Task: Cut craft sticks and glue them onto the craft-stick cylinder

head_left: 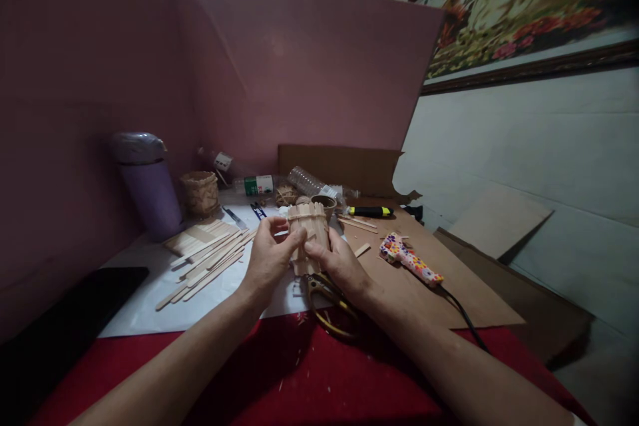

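Both hands hold a small round holder made of upright popsicle sticks (309,226) above the table. My left hand (269,256) grips its left side, thumb and fingers pinched on the sticks. My right hand (339,263) grips its lower right side, fingers closed on it. A pile of loose popsicle sticks (210,256) lies on white paper (150,306) to the left of my left hand. Yellow-handled scissors (332,309) lie just under my right wrist.
A patterned glue gun (409,259) with a black cord lies on brown cardboard (449,293) at the right. Behind are a yellow utility knife (370,211), a plastic bottle (309,183), a small woven basket (200,193) and a purple flask (147,183). A black phone (100,293) lies left. Pink boards wall the back.
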Tool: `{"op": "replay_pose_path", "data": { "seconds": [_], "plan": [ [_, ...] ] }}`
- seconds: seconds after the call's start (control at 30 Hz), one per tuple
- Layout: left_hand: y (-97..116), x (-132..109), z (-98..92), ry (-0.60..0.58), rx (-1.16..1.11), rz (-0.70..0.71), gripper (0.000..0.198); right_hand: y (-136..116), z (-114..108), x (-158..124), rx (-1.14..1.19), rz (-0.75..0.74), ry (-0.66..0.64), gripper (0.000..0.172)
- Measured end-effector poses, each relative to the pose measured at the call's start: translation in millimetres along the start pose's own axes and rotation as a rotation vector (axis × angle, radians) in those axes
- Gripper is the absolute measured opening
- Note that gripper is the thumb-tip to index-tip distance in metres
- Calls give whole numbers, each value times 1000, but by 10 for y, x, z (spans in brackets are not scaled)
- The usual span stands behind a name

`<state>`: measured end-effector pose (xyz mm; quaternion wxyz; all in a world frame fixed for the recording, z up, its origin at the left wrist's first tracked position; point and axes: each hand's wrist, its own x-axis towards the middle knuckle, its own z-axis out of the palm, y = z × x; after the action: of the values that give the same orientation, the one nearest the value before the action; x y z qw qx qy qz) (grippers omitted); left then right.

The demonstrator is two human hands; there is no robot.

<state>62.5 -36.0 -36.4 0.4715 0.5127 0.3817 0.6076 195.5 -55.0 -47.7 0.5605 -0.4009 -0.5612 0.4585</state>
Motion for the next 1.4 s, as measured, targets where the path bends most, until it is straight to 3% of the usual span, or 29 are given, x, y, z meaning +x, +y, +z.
{"op": "replay_pose_path", "data": {
  "seconds": [0.17, 0.43, 0.7, 1.13, 1.4],
  "plan": [
    [-30, -7, 12, -54, -54, -30, 59, 26, -9, 18, -24, -13, -3, 51],
    [-30, -35, 23, -36, -80, -86, 67, 44, -54, 2, -207, -7, 75, 48],
    [32, -79, 31, -125, -117, -91, 53, 25, -68, -11, -264, -10, 91, 49],
    [49, -79, 20, -117, -94, -68, 58, 50, -42, 6, -65, -33, -43, 51],
    [3, -72, 11, -112, -97, -117, 61, 33, -45, -6, -174, -85, 66, 58]
  ]
}}
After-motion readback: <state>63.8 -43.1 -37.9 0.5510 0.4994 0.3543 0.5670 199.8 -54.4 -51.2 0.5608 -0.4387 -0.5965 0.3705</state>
